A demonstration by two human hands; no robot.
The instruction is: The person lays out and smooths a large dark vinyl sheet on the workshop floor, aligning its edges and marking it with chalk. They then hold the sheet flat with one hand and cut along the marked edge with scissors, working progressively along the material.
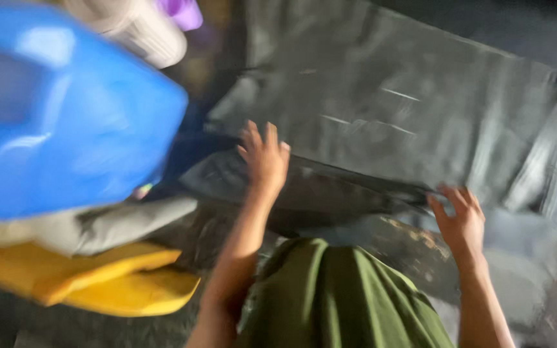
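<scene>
The picture is blurred by motion. A large dark grey plastic bag (381, 96) lies spread out in front of me. My left hand (264, 154) rests flat on its near left part with the fingers spread. My right hand (460, 216) is at the bag's near right edge, fingers curled on the edge of the sheet; whether it grips the edge is unclear. A darker fold or opening of the bag (317, 190) runs between my two hands. My olive green clothing (336, 296) fills the bottom middle.
A big blue plastic object (59, 109) fills the upper left. Under it lie a grey bundle (98, 225) and a yellow plastic piece (104, 280). A white ribbed container (140, 29) and a purple item (182, 11) stand at the top. Rough dark ground (407, 241) shows near me.
</scene>
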